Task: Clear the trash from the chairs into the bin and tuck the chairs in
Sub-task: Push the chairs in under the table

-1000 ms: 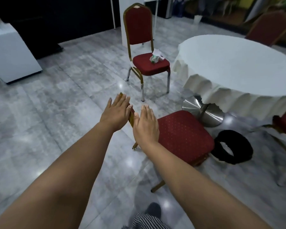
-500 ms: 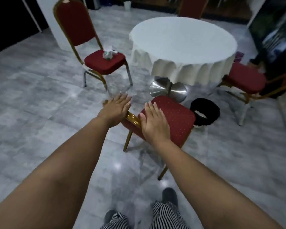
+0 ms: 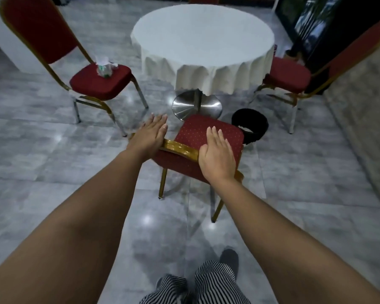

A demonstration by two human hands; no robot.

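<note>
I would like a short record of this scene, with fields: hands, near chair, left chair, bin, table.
left hand: flat, fingers straight, on the gold top rail of the near chair
right hand: flat on the same rail, fingers over the backrest
near chair: seat bare, faces the table
left chair: crumpled trash lies on its seat
bin: black, on the floor beside the near chair
table: round, white cloth

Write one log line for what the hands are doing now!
left hand, right hand: flat on near chair's backrest | far chair's trash: uncleared
</note>
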